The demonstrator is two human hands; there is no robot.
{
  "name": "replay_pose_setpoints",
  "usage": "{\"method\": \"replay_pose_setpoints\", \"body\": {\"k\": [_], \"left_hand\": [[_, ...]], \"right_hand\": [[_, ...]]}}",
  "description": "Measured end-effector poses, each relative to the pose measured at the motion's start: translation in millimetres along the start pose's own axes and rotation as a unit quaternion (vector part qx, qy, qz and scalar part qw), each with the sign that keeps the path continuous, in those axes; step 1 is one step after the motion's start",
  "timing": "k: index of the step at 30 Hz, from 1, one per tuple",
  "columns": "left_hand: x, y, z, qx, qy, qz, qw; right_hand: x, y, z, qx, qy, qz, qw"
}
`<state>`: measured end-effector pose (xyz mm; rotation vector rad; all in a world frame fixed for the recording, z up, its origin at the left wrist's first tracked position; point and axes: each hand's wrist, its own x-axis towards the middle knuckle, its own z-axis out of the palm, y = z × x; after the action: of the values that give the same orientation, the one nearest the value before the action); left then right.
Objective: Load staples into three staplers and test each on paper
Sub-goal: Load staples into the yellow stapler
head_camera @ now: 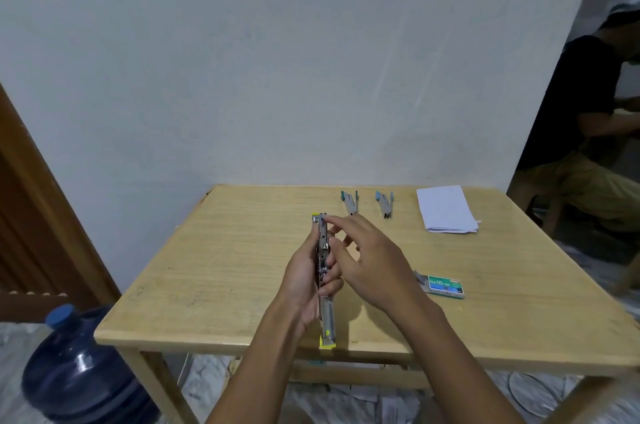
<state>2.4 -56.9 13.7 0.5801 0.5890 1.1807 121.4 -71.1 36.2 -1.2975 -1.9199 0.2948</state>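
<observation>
My left hand grips a yellow-trimmed metal stapler, swung fully open into a long straight strip above the table's middle. My right hand hovers just right of it, fingers spread, fingertips at the stapler's far end; whether it pinches staples I cannot tell. Two more opened staplers lie at the far side, a green-tipped one and a blue-tipped one. A green staple box sits open at the right. A stack of white paper lies at the far right.
The wooden table stands against a white wall. A large blue water jug sits on the floor at the left. A person in dark clothes sits beyond the table's right side.
</observation>
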Motion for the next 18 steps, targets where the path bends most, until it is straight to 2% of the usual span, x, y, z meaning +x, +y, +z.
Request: {"method": "replay_pose_setpoints", "body": {"k": [15,18], "left_hand": [[1.2,-6.6,2.2,0.072,0.066,-0.024,0.995],[3.2,-8.7,-0.5,0.045,0.069,-0.022,0.996]], "right_hand": [[-9.6,7.3,9.9,0.020,0.041,-0.003,0.999],[-14.4,9.8,12.2,0.039,0.061,-0.008,0.997]]}}
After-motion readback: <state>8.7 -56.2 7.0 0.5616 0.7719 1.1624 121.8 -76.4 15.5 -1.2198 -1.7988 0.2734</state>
